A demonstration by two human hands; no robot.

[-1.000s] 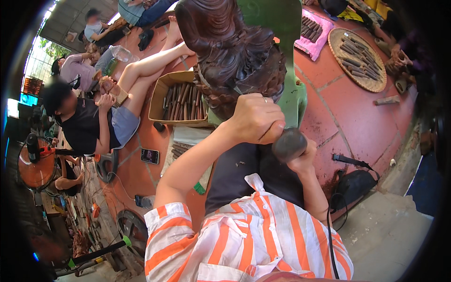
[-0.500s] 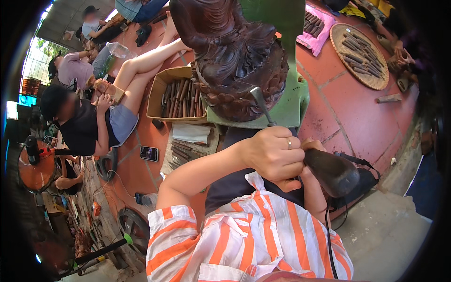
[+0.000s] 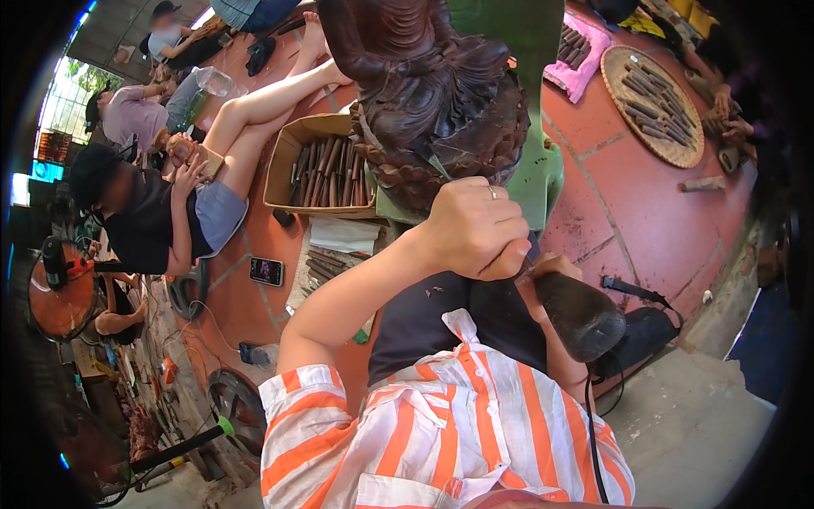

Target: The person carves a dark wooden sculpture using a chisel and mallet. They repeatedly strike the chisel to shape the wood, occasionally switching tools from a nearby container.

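Before me stands a dark brown carved wooden statue [image 3: 424, 93] of a seated robed figure on a lotus base. My left hand [image 3: 476, 227] is closed around a carving chisel [image 3: 438, 167]. Its metal blade points up and away from me, the tip at the folds just above the lotus petals; whether it touches the wood I cannot tell. Most of the chisel's handle is hidden in the fist. Lower and to the right, my right hand [image 3: 551, 268] grips a dark wooden mallet [image 3: 582, 317], its thick rounded head pointing toward me, beside the left hand.
A cardboard box [image 3: 280, 182] of wooden-handled tools stands left of the statue, more tools and a phone [image 3: 266, 271] nearer. A round woven tray [image 3: 697, 144] and a pink cloth [image 3: 585, 72] hold more tools at right. A seated person [image 3: 140, 212] works at left.
My left hand has moved forward with the chisel, bringing its blade up to the statue's lower folds. The mallet in my right hand has shifted slightly left.
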